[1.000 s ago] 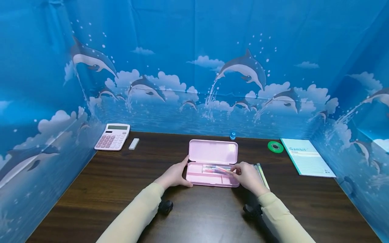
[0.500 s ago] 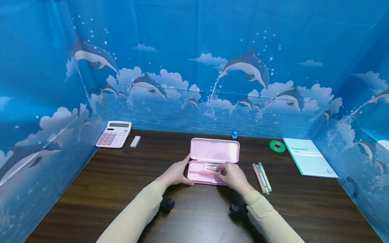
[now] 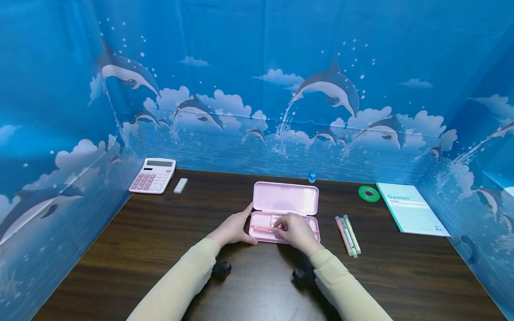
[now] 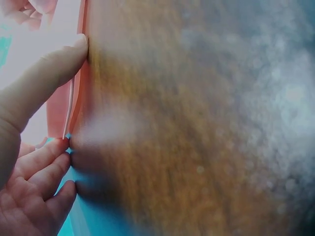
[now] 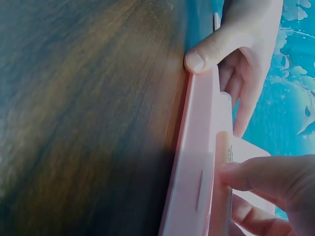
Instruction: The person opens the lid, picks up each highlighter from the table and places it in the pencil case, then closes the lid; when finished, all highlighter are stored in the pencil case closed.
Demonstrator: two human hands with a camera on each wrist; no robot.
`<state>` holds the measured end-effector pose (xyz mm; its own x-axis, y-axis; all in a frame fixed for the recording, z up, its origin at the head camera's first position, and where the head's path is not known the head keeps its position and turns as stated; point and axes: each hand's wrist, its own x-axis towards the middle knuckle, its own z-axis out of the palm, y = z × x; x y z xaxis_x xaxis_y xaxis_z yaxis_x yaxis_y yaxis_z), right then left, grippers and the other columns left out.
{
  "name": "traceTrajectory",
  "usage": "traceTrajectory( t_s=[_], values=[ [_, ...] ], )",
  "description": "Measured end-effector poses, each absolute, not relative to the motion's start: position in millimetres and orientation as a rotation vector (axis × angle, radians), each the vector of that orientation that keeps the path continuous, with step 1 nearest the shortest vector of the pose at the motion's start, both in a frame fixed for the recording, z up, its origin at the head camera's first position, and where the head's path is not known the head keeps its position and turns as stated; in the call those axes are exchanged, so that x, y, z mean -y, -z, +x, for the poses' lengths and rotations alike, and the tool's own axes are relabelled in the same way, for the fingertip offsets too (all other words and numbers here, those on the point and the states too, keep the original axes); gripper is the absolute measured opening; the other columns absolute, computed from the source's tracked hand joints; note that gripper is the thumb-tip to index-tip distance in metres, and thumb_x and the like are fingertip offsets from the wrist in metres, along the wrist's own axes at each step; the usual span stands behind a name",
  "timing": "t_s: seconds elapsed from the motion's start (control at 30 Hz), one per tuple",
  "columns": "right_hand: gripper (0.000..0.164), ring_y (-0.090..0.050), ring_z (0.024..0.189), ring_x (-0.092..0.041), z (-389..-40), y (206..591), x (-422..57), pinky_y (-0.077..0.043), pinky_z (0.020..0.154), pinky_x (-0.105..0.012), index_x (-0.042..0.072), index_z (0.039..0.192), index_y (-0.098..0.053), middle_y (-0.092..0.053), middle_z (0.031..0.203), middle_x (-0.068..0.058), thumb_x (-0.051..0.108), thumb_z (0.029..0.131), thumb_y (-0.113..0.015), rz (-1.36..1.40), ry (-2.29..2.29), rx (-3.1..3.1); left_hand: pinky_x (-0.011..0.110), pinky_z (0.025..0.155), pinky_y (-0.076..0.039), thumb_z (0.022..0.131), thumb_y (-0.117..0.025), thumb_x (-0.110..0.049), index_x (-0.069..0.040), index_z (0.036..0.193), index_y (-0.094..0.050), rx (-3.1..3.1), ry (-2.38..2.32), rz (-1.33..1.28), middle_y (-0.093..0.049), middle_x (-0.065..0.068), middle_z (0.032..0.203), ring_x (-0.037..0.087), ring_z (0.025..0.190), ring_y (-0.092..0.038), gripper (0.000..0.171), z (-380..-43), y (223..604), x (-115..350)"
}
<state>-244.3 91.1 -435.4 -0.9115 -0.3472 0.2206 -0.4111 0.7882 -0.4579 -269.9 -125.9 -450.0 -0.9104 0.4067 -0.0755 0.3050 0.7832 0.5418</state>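
A pink pencil case lies on the dark wooden table, its lid raised at the back. My left hand holds the case's left end. In the right wrist view, its thumb presses the front corner, while the left wrist view shows its fingers against the end. Over the case's lower half, my right hand pinches an orange marker pen between thumb and fingertips. That pen lies lengthwise, close along the front compartment. Pens behind it are mostly covered by the right hand.
Several markers lie side by side right of the case. Farther right are a green tape roll and a notepad. A small blue object stands at the back. Back left are a calculator and a white eraser.
My right hand has moved left over the case with the marker pen, bringing it from the right side down near the front compartment. My left hand keeps its hold on the case's end.
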Motion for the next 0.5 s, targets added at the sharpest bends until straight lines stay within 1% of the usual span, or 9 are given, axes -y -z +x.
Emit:
traceTrajectory(
  t_s=[0.23,0.5],
  values=[
    [0.006,-0.049,0.065,-0.011,-244.5,433.2,-93.8,-0.043,0.061,-0.026,0.013,0.086,-0.073,-0.056,0.071,0.004,0.018,0.083,-0.073,0.541,-0.816,2.849,0.044,0.106,-0.036,0.066,-0.086,-0.041,-0.008,0.153,-0.011,-2.786,-0.790,0.573,-0.043,0.014,0.145,0.029,0.131,-0.044,0.120,-271.4,449.8,122.5],
    [0.007,-0.049,0.064,-0.011,-241.8,429.3,-116.7,-0.043,0.059,-0.025,0.013,0.089,-0.073,-0.058,0.073,0.004,0.018,0.083,-0.072,0.405,-0.828,2.851,0.042,0.106,-0.036,0.065,-0.086,-0.041,-0.009,0.154,-0.010,-2.791,-0.788,0.545,-0.041,0.013,0.147,0.028,0.131,-0.043,0.121,-270.1,449.6,124.2]
  ],
)
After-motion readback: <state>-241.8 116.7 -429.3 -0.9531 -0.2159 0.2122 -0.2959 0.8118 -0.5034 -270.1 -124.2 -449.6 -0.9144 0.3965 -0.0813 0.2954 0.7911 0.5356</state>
